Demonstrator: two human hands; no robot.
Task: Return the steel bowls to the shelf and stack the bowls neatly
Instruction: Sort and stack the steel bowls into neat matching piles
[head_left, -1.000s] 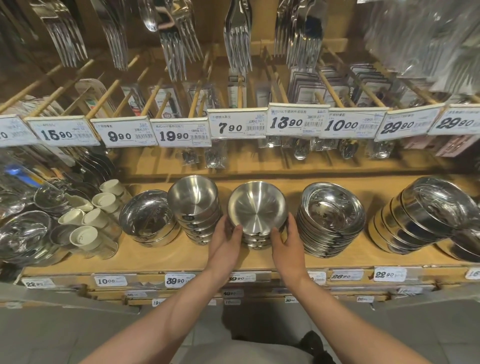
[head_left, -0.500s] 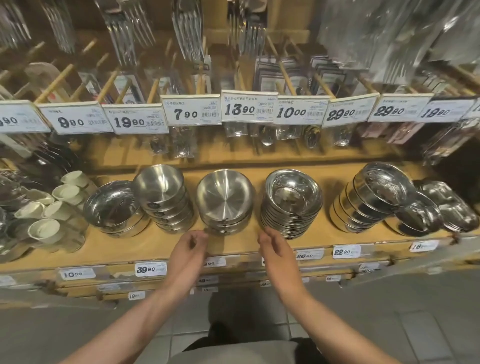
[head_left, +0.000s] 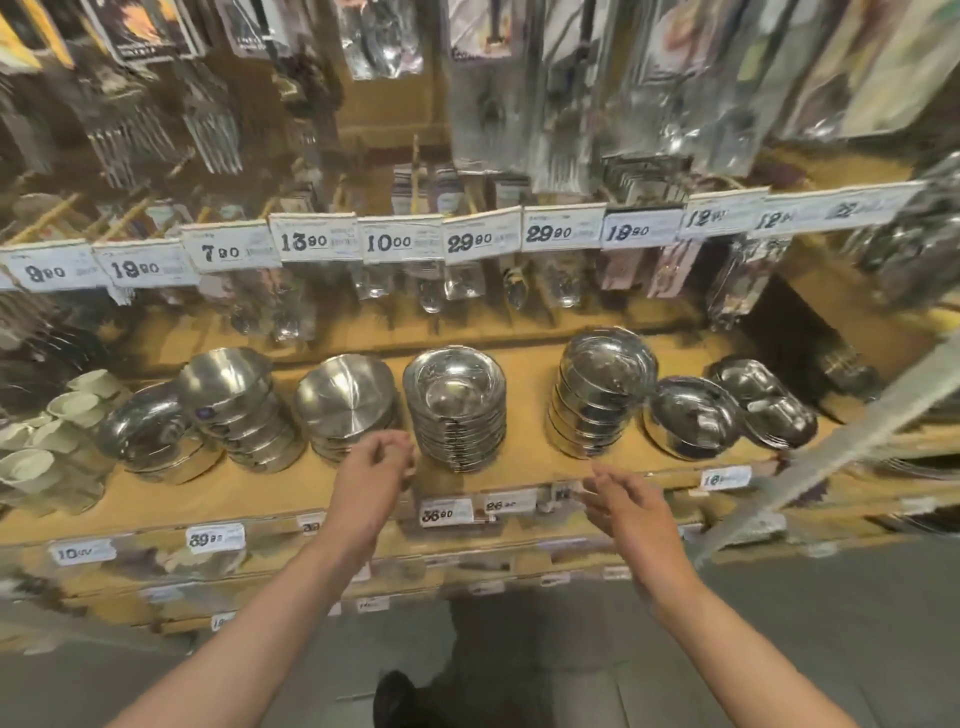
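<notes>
Shelf (head_left: 249, 493) of yellowish board ran across the whole view, its front edge lined with small price labels (head_left: 447, 512). Above it hung a rail of larger price tags (head_left: 317, 241), and over that dangled packs of cutlery (head_left: 208, 130), blurred and hard to tell apart.

Steel bowls stood on the shelf in a row of stacks. From the left: a low stack (head_left: 150, 436) tilted toward the viewer, a taller leaning stack (head_left: 234, 410) just beside it, a short stack (head_left: 345, 402) with a brushed bowl on top, a tall stack of rimmed bowls (head_left: 457, 410), and, apart from that, a stack of deeper bowls (head_left: 602, 395). Farther right lay a wide single bowl (head_left: 691, 418) and two divided trays (head_left: 763, 402). White cups (head_left: 57, 415) crowded the far left end.

Both hands reached forward at the shelf's front edge and held nothing. Left hand (head_left: 371, 480) hung just before the short stack, fingers loosely curled, not touching any bowl as far as the blur allowed. Right hand (head_left: 626, 506) sat lower, in front of the gap between the rimmed stack and the deeper stack, fingers relaxed and pointing left, clear of the bowls.

A dark shoe (head_left: 395, 696) showed on the grey floor below.
</notes>
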